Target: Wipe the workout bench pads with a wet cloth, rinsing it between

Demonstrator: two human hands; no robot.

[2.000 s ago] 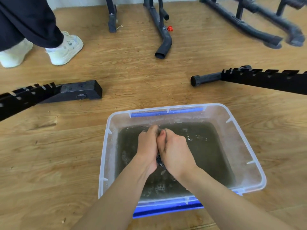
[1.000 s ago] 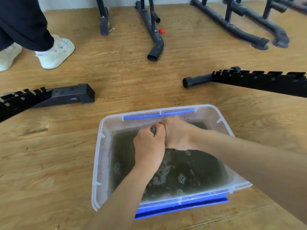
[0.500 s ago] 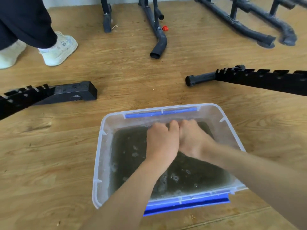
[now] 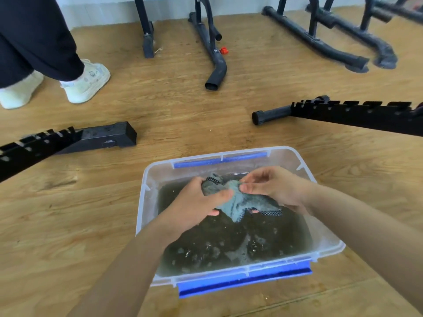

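Head view: grey-blue cloth (image 4: pixel 238 200) with dotted dark trim, bunched and wet, held between 2 hands just above the murky water (image 4: pixel 217 245) inside a clear plastic tub (image 4: pixel 147 202). Lower corner hanging toward the water; contact there not clear. Left hand (image 4: pixel 196 202) wrapped round the cloth's left bunch, fingers curled under, thumb laid across the top. Right hand (image 4: pixel 274 186) pinching the cloth's upper edge between thumb and fingertips (image 4: pixel 251 179), remaining fingers loosely bent. Bubbles on the water near the tub's front. 2 blue latches on the tub, 1 at the near side (image 4: pixel 245 282), 1 at the far side (image 4: pixel 219 160). Tub on a wooden floor (image 4: pixel 68 225), between 2 notched black bars, 1 at left (image 4: pixel 68 140), 1 at right (image 4: pixel 354 113). Farther off, a bent black tube frame (image 4: pixel 215 65) with a red knob (image 4: pixel 223 51) just beside it. Top left, another person's dark trousers (image 4: pixel 34 37) and pale shoes (image 4: pixel 87 81).
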